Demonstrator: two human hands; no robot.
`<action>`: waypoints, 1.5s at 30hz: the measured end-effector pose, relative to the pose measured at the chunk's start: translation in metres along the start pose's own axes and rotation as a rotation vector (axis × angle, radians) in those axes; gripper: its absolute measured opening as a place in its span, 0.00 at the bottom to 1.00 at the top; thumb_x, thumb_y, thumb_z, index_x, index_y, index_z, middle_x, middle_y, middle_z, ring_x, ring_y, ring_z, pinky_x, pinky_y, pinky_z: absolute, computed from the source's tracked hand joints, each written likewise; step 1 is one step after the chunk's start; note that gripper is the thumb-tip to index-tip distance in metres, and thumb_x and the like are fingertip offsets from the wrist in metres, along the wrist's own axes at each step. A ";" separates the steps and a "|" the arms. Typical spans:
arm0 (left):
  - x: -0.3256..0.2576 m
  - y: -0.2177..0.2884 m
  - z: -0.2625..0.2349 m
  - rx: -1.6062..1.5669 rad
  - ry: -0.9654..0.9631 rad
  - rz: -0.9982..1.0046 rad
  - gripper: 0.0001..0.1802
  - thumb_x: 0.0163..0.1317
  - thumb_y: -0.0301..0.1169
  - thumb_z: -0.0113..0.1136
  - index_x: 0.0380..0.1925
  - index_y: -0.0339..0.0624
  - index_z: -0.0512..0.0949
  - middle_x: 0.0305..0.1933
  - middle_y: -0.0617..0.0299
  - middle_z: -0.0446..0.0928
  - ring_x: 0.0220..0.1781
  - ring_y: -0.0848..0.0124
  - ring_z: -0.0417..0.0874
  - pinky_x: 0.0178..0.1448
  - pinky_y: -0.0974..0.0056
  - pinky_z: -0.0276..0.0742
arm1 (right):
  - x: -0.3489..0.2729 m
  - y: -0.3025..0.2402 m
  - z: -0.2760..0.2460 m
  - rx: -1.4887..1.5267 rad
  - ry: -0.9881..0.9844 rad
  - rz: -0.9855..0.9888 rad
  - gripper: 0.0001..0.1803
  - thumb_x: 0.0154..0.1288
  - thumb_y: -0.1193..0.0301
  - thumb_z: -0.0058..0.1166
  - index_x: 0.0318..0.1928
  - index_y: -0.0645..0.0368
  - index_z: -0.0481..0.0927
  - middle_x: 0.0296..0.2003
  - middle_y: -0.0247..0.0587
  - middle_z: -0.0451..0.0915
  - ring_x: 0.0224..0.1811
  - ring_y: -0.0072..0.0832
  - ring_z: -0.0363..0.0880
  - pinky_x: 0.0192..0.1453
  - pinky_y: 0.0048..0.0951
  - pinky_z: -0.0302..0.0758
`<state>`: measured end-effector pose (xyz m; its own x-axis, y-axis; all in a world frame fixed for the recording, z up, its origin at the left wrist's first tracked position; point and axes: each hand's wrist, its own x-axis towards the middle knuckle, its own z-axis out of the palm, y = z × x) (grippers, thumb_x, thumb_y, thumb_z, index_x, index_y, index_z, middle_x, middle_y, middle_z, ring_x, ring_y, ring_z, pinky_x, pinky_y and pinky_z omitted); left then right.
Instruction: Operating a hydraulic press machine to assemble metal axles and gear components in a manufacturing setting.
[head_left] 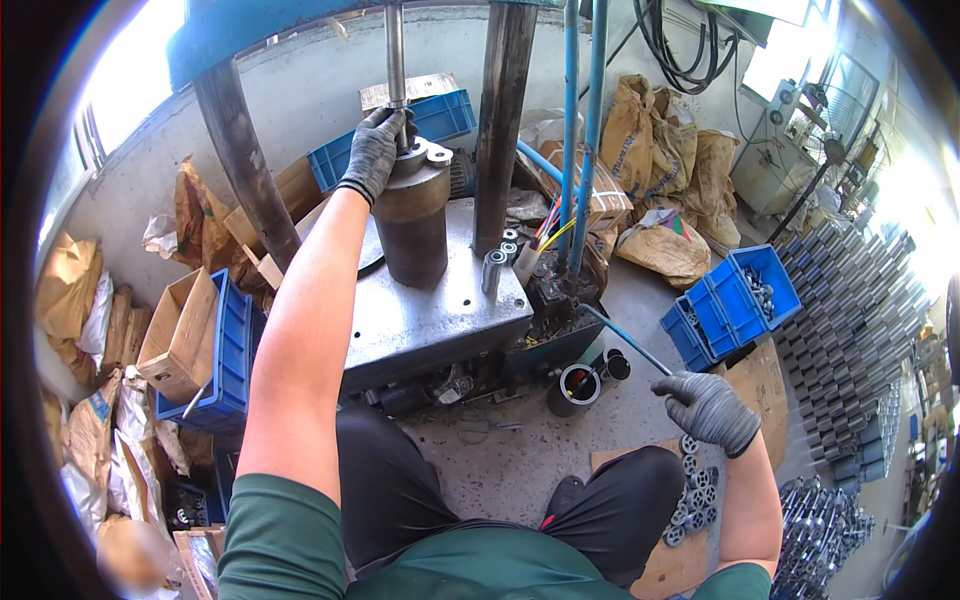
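Note:
My left hand, in a grey knit glove, reaches forward to the top of a thick dark metal cylinder. Its fingers close round a short metal rod between the cylinder's top and a shiny press ram; the glove hides most of that rod. The cylinder stands upright on a steel press table, with a lugged metal end piece on top. Out to the right, my gloved right hand is closed round the near end of a blue lever, which slopes up to the machine's side.
Dark press columns flank the cylinder. Small metal sleeves stand on the table's right corner. Blue crates, stacked metal tubes and round spoked parts lie to the right. An open pot sits on the floor; cartons and sacks crowd the left.

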<state>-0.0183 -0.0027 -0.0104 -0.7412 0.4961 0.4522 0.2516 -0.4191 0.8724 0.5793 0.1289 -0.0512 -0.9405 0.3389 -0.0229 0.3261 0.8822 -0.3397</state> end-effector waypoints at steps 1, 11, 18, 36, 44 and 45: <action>-0.001 0.000 0.001 -0.004 -0.001 0.001 0.13 0.77 0.37 0.60 0.46 0.38 0.84 0.33 0.60 0.84 0.34 0.71 0.85 0.43 0.65 0.85 | -0.001 0.000 0.000 -0.019 -0.055 -0.009 0.15 0.64 0.75 0.57 0.51 0.59 0.87 0.43 0.48 0.89 0.46 0.45 0.88 0.54 0.39 0.84; 0.000 0.002 0.004 -0.028 0.009 -0.016 0.09 0.75 0.31 0.59 0.45 0.36 0.83 0.34 0.59 0.84 0.34 0.71 0.85 0.41 0.66 0.83 | 0.012 -0.005 -0.009 0.089 0.133 0.025 0.13 0.65 0.75 0.60 0.49 0.60 0.87 0.41 0.49 0.88 0.45 0.45 0.88 0.52 0.38 0.83; 0.002 0.003 0.002 -0.050 0.039 -0.001 0.09 0.67 0.26 0.62 0.45 0.38 0.83 0.34 0.60 0.84 0.35 0.72 0.85 0.42 0.67 0.82 | 0.102 -0.015 -0.054 -0.367 0.815 -0.095 0.07 0.67 0.69 0.60 0.33 0.59 0.80 0.32 0.51 0.83 0.36 0.49 0.84 0.42 0.46 0.81; -0.006 0.010 0.008 0.046 0.180 0.145 0.14 0.76 0.36 0.62 0.56 0.42 0.78 0.45 0.62 0.83 0.41 0.74 0.84 0.47 0.67 0.79 | 0.196 0.021 -0.118 -0.342 0.813 0.298 0.32 0.77 0.43 0.49 0.33 0.60 0.84 0.35 0.58 0.86 0.43 0.56 0.86 0.51 0.54 0.80; -0.003 -0.012 0.005 0.349 0.206 0.359 0.11 0.81 0.35 0.55 0.56 0.45 0.80 0.48 0.63 0.82 0.49 0.74 0.81 0.56 0.66 0.77 | 0.197 0.043 -0.119 -0.330 0.790 0.271 0.19 0.65 0.55 0.54 0.39 0.56 0.88 0.41 0.56 0.88 0.46 0.53 0.87 0.54 0.51 0.82; 0.006 -0.015 -0.009 0.345 0.184 0.322 0.14 0.81 0.40 0.55 0.56 0.46 0.81 0.47 0.63 0.82 0.47 0.75 0.80 0.54 0.66 0.77 | 0.202 0.046 -0.119 -0.312 0.777 0.261 0.18 0.65 0.55 0.54 0.39 0.55 0.89 0.41 0.55 0.88 0.47 0.52 0.88 0.54 0.51 0.82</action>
<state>-0.0323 0.0000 -0.0227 -0.6821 0.2275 0.6950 0.6534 -0.2371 0.7189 0.4154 0.2767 0.0408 -0.5386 0.5690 0.6214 0.6396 0.7562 -0.1381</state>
